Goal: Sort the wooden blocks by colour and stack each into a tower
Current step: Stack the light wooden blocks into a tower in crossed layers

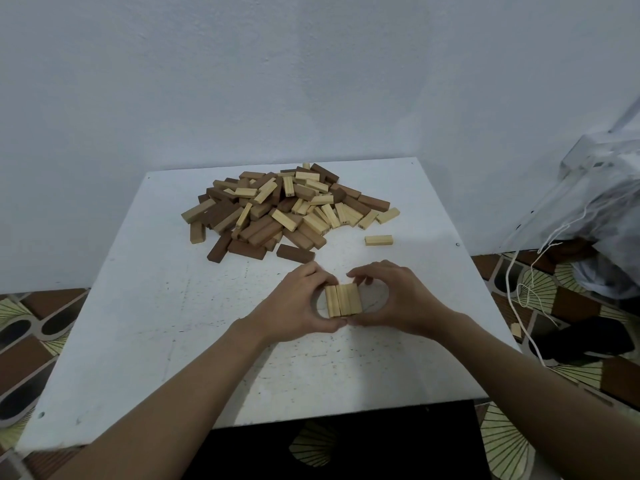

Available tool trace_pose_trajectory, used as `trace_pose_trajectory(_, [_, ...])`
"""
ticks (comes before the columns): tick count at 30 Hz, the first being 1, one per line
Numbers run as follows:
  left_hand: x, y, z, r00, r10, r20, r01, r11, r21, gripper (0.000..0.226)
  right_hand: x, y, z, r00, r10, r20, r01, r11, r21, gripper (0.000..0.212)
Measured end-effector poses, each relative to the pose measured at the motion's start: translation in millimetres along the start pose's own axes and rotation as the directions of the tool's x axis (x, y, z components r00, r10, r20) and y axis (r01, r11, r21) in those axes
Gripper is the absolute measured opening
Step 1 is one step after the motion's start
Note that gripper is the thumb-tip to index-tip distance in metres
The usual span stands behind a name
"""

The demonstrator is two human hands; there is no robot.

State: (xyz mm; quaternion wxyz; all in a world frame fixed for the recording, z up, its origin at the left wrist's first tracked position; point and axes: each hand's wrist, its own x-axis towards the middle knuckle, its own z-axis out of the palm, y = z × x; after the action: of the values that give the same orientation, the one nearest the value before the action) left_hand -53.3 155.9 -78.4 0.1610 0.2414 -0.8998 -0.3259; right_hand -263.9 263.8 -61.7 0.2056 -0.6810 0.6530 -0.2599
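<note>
**First light layer being squared up**

Near edge of the table [156,341]: both forearms come in from the bottom. Left hand [294,303] and right hand [398,299] meet mid-table, fingers and thumbs curled round a row [343,300] of three light blocks. The blocks lie flat on the table, side by side and touching. The left hand grips the left side and ends, the right hand the right side. Neither hand is open or holds anything else.

Step, as I read it: pressing the three flush to make the base layer of the light tower. The task has barely started, with no second layer and no dark tower.

Further out: a single dark block [295,253] just beyond the left hand, and a loose light block [378,240] to the far right of the hands, apart from the rest. Far: the pile [287,206], light and dark mixed and unsorted, holding most of the blocks.

Off the table to the right there's a bag [606,202] and a stray block [516,330] on the floor.

Next move probably calls for letting go without shifting the row, then fetching three more light ones. The loose one is easiest. They'd likely be laid crosswise on top, edges lined up.
</note>
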Motion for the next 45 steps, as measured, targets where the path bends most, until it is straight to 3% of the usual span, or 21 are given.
trace_pose_trajectory(3, [-3,0,-2,1.0,-0.014,-0.001,0.014,1.0,0.006,0.073,-1,1,-1,1.0,0.017,0.007,-0.018,0.999,0.04,0.073])
trace_pose_trajectory(5, [-5,1,-7,0.999,-0.04,0.009,0.041,0.999,-0.037,0.078,0,1,-3,0.998,0.066,-0.02,-0.064,0.994,0.086,0.062])
trace_pose_trajectory(9, [-5,-9,-24,0.995,-0.101,-0.02,0.098,0.988,-0.118,0.066,9,3,-7,0.941,0.138,-0.308,-0.089,0.982,0.167,0.017])
trace_pose_trajectory(12, [-8,-26,-33,0.989,-0.103,-0.11,0.106,0.994,0.024,0.062,20,9,-5,0.888,0.124,-0.443,-0.139,0.99,-0.002,0.021])
trace_pose_trajectory(15, [-21,-38,-35,0.996,-0.079,-0.036,0.085,0.977,0.194,0.054,30,10,2,0.92,0.165,-0.355,-0.222,0.967,-0.125,0.029])
trace_pose_trajectory(18, [-36,-46,-40,0.996,-0.066,-0.065,0.08,0.966,0.245,0.05,36,6,10,0.933,0.174,-0.315,-0.239,0.954,-0.18,0.032])
trace_pose_trajectory(23, [-54,-58,-57,0.984,-0.083,-0.157,0.122,0.958,0.258,0.044,40,-10,18,0.945,0.136,-0.297,-0.174,0.979,-0.104,0.028])
trace_pose_trajectory(28, [-48,-70,-65,0.98,-0.062,-0.191,0.117,0.95,0.29,0.04,47,-17,16,0.977,0.1,-0.187,-0.11,0.993,-0.046,0.023])
trace_pose_trajectory(33, [-30,-79,-66,0.963,0.03,-0.268,0.095,0.893,0.44,0.027,57,-22,16,0.995,0.052,-0.086,-0.06,0.994,-0.089,0.028])
trace_pose_trajectory(37, [-19,-76,-59,0.959,0.0,-0.282,0.157,0.83,0.535,0.031,66,-33,18,1.0,0.023,-0.017,-0.024,0.994,-0.103,0.028])
trace_pose_trajectory(41, [-29,-75,-56,0.958,-0.04,-0.285,0.175,0.866,0.468,0.044,76,-49,25,0.996,-0.039,0.079,0.048,0.993,-0.108,0.03])
trace_pose_trajectory(45, [-56,-64,-62,0.951,-0.052,-0.304,0.132,0.96,0.248,0.034,86,-63,35,0.982,-0.141,0.125,0.128,0.986,0.106,0.031])
